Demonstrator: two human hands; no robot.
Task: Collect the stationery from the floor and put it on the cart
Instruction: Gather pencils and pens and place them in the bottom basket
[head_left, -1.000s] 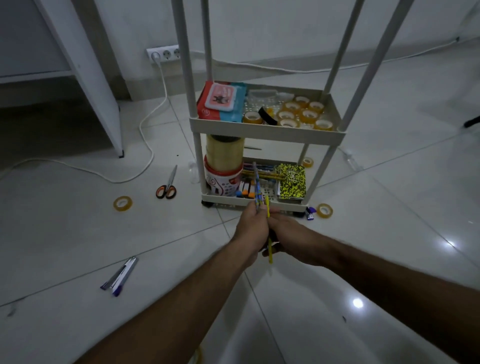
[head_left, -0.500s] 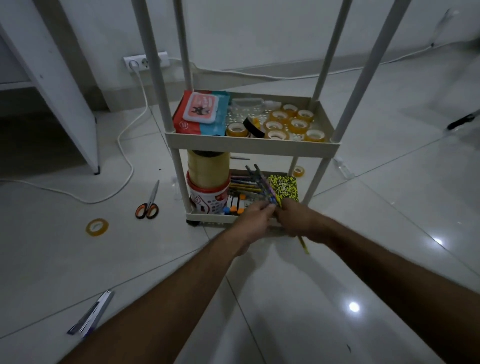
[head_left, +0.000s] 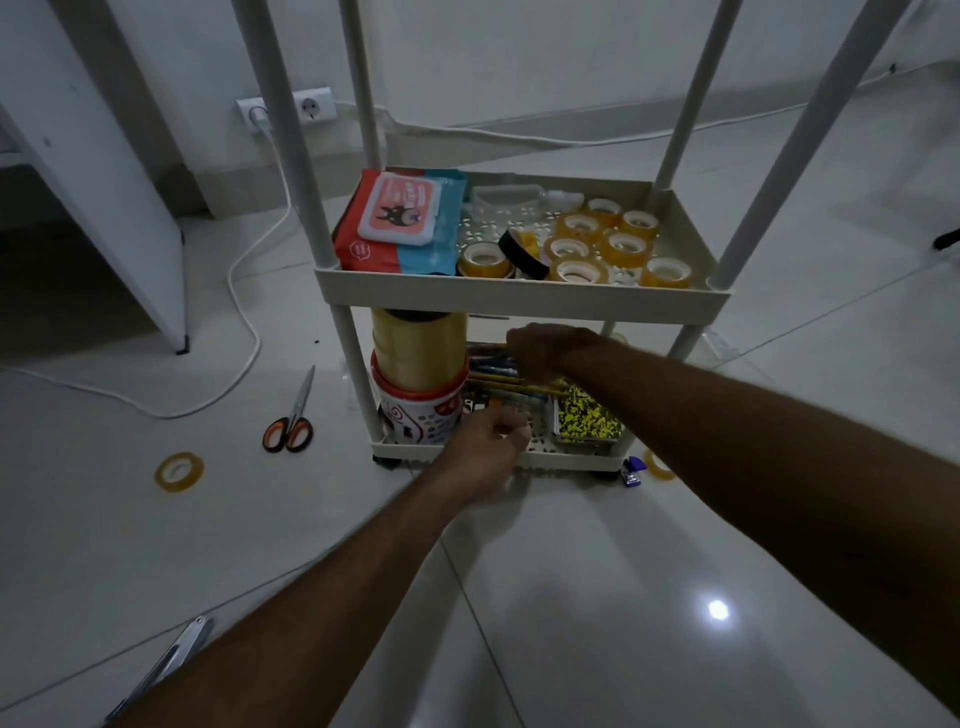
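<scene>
Hands: your right hand (head_left: 545, 349) presses pens (head_left: 493, 364) on the cart's (head_left: 519, 299) bottom shelf, grip unclear; your left hand (head_left: 491, 441) hangs loosely curled, empty, at its front edge.

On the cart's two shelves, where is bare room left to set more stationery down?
Middle shelf: one bare perforated patch between the wipes pack and the tape rolls; its right half is crowded. Bottom shelf: packed with the tub, pens and patterned box, leaving only a thin front strip.
</scene>
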